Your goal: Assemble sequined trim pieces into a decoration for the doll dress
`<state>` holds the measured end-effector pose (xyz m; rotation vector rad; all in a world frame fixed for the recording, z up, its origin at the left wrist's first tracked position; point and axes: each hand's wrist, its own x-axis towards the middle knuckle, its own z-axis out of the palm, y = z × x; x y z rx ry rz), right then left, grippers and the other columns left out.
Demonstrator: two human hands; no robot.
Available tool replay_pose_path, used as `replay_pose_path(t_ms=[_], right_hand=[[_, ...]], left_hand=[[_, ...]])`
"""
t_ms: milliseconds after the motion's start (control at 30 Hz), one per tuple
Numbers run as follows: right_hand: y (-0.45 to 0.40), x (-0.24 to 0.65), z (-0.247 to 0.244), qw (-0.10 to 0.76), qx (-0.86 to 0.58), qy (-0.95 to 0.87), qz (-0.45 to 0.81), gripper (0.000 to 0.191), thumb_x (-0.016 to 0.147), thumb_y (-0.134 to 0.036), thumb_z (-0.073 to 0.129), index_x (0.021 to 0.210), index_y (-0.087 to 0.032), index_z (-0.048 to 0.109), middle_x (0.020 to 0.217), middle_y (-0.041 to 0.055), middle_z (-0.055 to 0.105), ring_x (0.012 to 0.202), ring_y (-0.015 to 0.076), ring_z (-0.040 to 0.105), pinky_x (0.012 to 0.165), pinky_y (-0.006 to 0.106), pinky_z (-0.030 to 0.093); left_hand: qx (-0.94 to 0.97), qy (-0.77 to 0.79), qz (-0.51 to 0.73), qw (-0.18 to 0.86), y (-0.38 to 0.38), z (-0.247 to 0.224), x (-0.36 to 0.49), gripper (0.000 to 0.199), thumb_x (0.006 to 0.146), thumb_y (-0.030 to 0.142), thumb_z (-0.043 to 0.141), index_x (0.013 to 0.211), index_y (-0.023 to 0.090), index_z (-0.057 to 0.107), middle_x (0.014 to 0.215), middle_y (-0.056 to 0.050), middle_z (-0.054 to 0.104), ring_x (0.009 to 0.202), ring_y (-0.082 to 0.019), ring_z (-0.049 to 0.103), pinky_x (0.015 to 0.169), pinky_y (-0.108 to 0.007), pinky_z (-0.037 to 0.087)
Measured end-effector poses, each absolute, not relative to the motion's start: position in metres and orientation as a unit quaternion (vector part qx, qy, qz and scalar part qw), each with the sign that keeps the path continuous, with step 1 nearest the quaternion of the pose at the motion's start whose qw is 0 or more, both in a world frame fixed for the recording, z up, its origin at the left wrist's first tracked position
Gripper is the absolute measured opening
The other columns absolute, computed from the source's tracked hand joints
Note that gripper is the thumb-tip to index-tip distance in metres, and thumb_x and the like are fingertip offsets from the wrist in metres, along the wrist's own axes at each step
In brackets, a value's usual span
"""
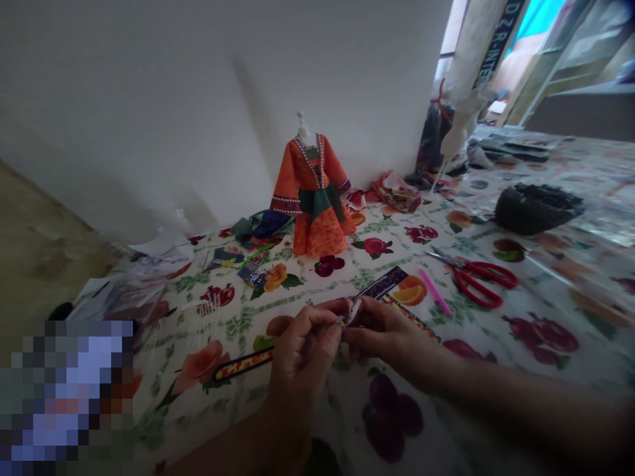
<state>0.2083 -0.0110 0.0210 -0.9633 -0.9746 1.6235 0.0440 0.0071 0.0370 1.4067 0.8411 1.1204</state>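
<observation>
My left hand (305,340) and my right hand (380,330) meet above the middle of the table. Between their pinched fingertips is a small curled piece of patterned trim (351,309) with a pale edge; the fingers hide much of it. Below them on the tablecloth lies a yellow-and-red patterned ribbon strip (245,363), its middle covered by my hands. A dark strip with a white beaded edge (384,283) rests just beyond my right hand. Behind stands a small dress form in an orange and green dress (317,198), with beaded trim at neckline and cuffs.
Right of my hands lie a pink stick (435,291) and red-handled scissors (479,277). Farther right sits a black plastic bundle (538,208). A bare white dress form (459,125) stands at the back right. Fabric scraps (262,225) lie along the wall.
</observation>
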Motion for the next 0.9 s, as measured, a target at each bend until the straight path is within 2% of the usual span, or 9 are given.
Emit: replay_pose_path(t_ms=[200, 400, 600, 733, 900], right_hand=[[-0.0088, 0.2092, 0.0195, 0.498, -0.416, -0.382, 0.659, 0.032, 0.081, -0.033, 0.080, 0.092, -0.017, 0.056, 0.076, -0.0035, 0.062, 0.061, 0.0081, 0.062, 0.057, 0.022, 0.051], [-0.0082, 0.2098, 0.0220, 0.480, -0.394, -0.374, 0.689, 0.035, 0.083, -0.030, 0.079, 0.106, -0.017, 0.056, 0.078, -0.0027, 0.065, 0.063, 0.0094, 0.064, 0.057, 0.021, 0.051], [-0.0084, 0.2095, 0.0219, 0.468, -0.373, -0.410, 0.688, 0.039, 0.082, -0.032, 0.078, 0.115, -0.019, 0.062, 0.083, -0.0004, 0.065, 0.064, 0.0106, 0.062, 0.057, 0.023, 0.051], [-0.0072, 0.2114, 0.0208, 0.494, -0.360, -0.423, 0.669, 0.024, 0.084, -0.030, 0.076, 0.102, -0.019, 0.064, 0.080, -0.0020, 0.063, 0.064, 0.0096, 0.059, 0.058, 0.022, 0.047], [-0.0064, 0.2124, 0.0239, 0.515, -0.321, -0.397, 0.689, 0.023, 0.083, -0.022, 0.077, 0.103, -0.020, 0.066, 0.080, -0.0036, 0.064, 0.067, 0.0076, 0.054, 0.063, 0.022, 0.042]], left_hand=[[0.591, 0.362, 0.471, 0.546, 0.0044, 0.0375, 0.0458, 0.007, 0.093, 0.022, 0.064, 0.088, 0.025, 0.068, 0.118, -0.001, 0.071, 0.113, -0.018, 0.066, 0.087, -0.022, 0.057], [0.586, 0.367, 0.470, 0.549, 0.0044, 0.0382, 0.0454, 0.010, 0.092, 0.021, 0.063, 0.086, 0.026, 0.069, 0.117, 0.002, 0.072, 0.109, -0.015, 0.068, 0.084, -0.019, 0.058], [0.593, 0.374, 0.465, 0.541, 0.0037, 0.0430, 0.0466, 0.009, 0.089, 0.021, 0.065, 0.082, 0.025, 0.069, 0.115, -0.001, 0.073, 0.115, -0.023, 0.066, 0.072, -0.022, 0.060], [0.573, 0.383, 0.463, 0.557, 0.0038, 0.0404, 0.0464, 0.009, 0.091, 0.022, 0.065, 0.083, 0.026, 0.069, 0.119, 0.000, 0.071, 0.115, -0.021, 0.066, 0.081, -0.024, 0.060], [0.562, 0.400, 0.467, 0.553, 0.0027, 0.0336, 0.0433, 0.006, 0.093, 0.026, 0.066, 0.087, 0.026, 0.068, 0.125, -0.001, 0.068, 0.121, -0.023, 0.062, 0.099, -0.034, 0.054]])
